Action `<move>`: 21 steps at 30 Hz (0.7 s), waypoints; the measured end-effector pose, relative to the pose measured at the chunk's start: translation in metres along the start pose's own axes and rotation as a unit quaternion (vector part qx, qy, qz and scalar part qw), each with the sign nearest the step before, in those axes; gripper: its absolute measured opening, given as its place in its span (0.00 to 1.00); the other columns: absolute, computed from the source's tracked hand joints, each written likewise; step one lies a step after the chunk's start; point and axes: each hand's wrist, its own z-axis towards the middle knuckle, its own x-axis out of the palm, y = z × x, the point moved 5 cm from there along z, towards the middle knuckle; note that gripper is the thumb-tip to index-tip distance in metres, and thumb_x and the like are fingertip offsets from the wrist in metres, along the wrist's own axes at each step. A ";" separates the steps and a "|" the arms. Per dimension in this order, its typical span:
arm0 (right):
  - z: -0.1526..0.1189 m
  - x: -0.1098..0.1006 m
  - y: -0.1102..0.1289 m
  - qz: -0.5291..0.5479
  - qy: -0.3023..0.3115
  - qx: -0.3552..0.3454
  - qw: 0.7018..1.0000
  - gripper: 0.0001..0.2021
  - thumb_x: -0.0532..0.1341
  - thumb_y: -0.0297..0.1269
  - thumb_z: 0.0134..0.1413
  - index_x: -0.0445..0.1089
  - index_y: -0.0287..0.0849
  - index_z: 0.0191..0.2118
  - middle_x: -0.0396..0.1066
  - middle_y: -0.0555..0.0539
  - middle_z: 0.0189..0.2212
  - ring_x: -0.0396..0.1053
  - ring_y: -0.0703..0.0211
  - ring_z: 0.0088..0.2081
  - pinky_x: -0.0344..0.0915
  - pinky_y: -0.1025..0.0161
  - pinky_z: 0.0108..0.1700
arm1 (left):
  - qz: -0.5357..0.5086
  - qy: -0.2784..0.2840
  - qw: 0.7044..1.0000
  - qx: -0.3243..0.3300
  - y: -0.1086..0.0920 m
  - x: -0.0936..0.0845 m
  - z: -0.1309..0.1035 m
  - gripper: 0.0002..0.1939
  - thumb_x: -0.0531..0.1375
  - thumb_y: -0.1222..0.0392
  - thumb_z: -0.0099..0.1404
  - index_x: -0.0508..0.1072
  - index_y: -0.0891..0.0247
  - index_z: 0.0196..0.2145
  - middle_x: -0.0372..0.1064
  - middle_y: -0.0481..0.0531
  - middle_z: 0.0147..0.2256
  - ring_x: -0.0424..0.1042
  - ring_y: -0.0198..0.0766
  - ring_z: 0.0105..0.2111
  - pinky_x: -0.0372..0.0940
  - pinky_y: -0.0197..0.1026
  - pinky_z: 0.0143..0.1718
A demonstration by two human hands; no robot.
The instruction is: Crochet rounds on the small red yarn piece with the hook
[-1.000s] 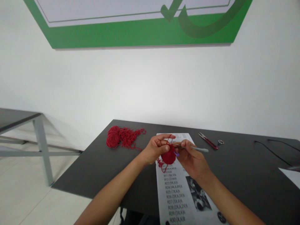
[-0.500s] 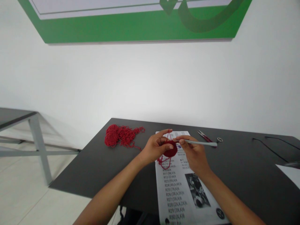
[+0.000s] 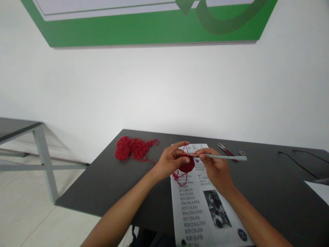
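Observation:
My left hand point(image 3: 168, 161) pinches a small round red crochet piece point(image 3: 187, 165), with a strand of yarn looped up over its raised index finger. My right hand point(image 3: 214, 166) grips a crochet hook point(image 3: 228, 157) with a grey handle. The hook's thin metal tip is at the top edge of the red piece. Loose red yarn point(image 3: 181, 177) dangles below the piece. Under both hands lies a printed pattern sheet point(image 3: 191, 212) with lines of text and a dark photo.
A ball of red yarn point(image 3: 123, 148) with a loose tangle is at the table's back left. Thread snips point(image 3: 226, 151) and a small metal ring point(image 3: 242, 153) lie behind my right hand. Glasses point(image 3: 298, 164) and white paper point(image 3: 317, 192) are at the right.
My right hand has moved slightly to the right with the hook, whose tip has drawn back a little. My left hand and the red piece are almost unmoved.

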 end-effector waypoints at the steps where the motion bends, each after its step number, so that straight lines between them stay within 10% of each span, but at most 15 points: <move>1: 0.000 0.000 0.001 -0.008 0.003 -0.011 1.000 0.13 0.64 0.51 0.62 0.77 0.47 0.36 0.80 0.48 0.34 0.78 0.54 0.36 0.73 0.61 0.39 | 0.007 0.000 1.000 0.003 0.000 0.000 0.000 0.38 0.76 0.56 0.49 0.73 0.67 0.56 0.71 0.45 0.25 0.67 0.30 0.23 0.60 0.32 0.27; 10: -0.005 0.006 0.008 -0.107 0.063 -0.132 0.983 0.07 0.60 0.40 0.68 0.74 0.48 0.41 0.79 0.47 0.39 0.77 0.53 0.42 0.73 0.57 0.46 | 0.175 0.010 0.980 0.092 -0.003 -0.002 -0.002 0.32 0.69 0.57 0.60 0.69 0.68 0.60 0.78 0.52 0.30 0.73 0.35 0.28 0.65 0.35 0.31; 15: -0.014 0.017 0.019 -0.232 0.091 -0.301 0.921 0.06 0.59 0.30 0.67 0.72 0.46 0.45 0.78 0.44 0.42 0.76 0.52 0.44 0.72 0.51 0.49 | 0.289 0.004 0.944 0.161 -0.009 0.000 -0.006 0.27 0.63 0.61 0.65 0.71 0.66 0.60 0.81 0.54 0.34 0.75 0.35 0.29 0.68 0.35 0.33; 21: -0.018 0.021 0.026 -0.325 0.079 -0.397 0.855 0.08 0.62 0.27 0.64 0.73 0.42 0.47 0.76 0.41 0.40 0.74 0.49 0.44 0.71 0.49 0.49 | 0.053 -0.017 0.996 0.068 0.018 0.004 0.000 0.32 0.69 0.57 0.60 0.71 0.66 0.61 0.81 0.53 0.33 0.75 0.35 0.27 0.69 0.35 0.31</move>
